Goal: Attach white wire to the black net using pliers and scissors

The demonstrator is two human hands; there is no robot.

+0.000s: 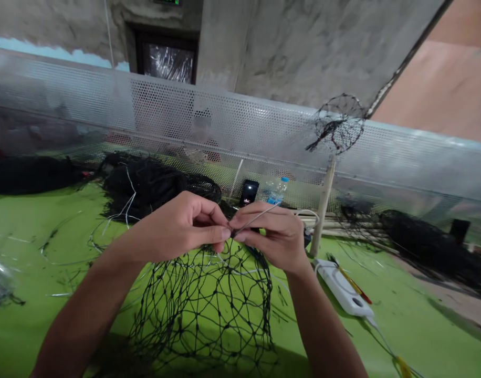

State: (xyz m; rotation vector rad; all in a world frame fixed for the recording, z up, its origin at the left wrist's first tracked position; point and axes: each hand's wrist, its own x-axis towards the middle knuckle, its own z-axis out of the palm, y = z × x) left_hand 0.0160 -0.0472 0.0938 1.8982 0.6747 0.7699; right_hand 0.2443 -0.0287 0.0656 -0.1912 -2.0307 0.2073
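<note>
A black knotted net (209, 310) hangs below my hands, its top edge drawn up to my fingertips over the green table. My left hand (181, 223) pinches the net's upper edge between thumb and fingers. Close against it, my right hand (270, 231) is closed on a thin grey wire (260, 214), which sticks out up and to the right past the fingers. The exact spot where wire and net meet is covered by my fingertips.
Black net heaps (142, 184) and loose wires (128, 210) lie at the back left. Behind my right hand stand a phone (249, 192), a water bottle (278, 191) and a wooden post (323, 210) topped by a net hoop (340, 125). A white power strip (343, 289) lies right.
</note>
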